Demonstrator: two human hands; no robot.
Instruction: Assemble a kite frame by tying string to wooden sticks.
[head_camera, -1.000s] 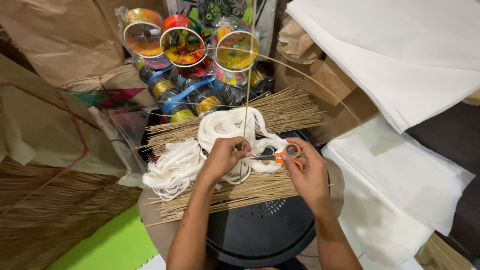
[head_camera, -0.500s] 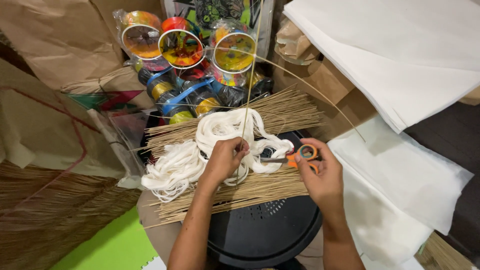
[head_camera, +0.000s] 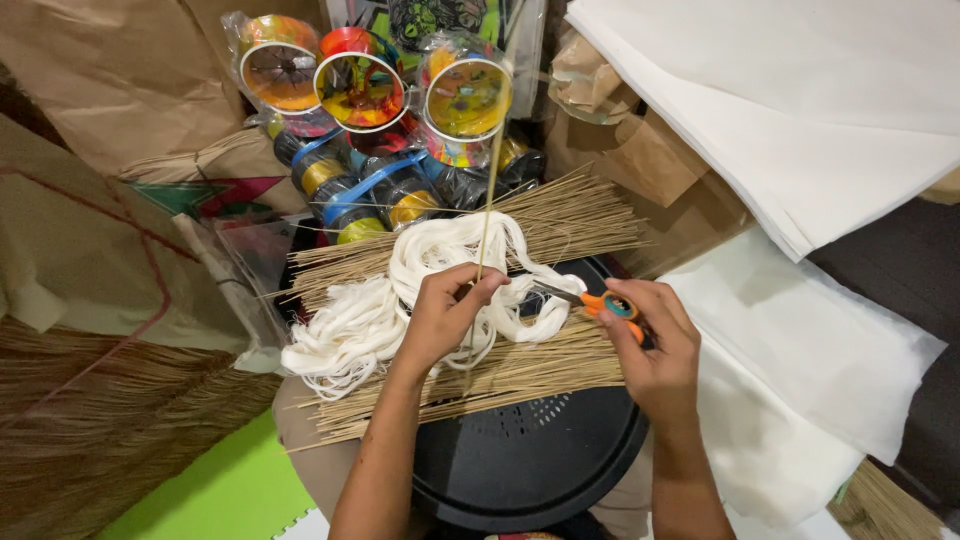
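Round black stool (head_camera: 530, 470) under stick bundle (head_camera: 560, 225), white yarn (head_camera: 370, 310), colourful spools (head_camera: 360, 90) behind.

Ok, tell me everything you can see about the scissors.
The scissors are small, with orange plastic handle loops lined in teal and slim grey metal blades. The right hand holds them by the handles, with the blades pointing left and slightly up toward the left hand. The blade tips reach the white string skein that lies on the bundle of thin sticks. Whether the blades are open cannot be told.
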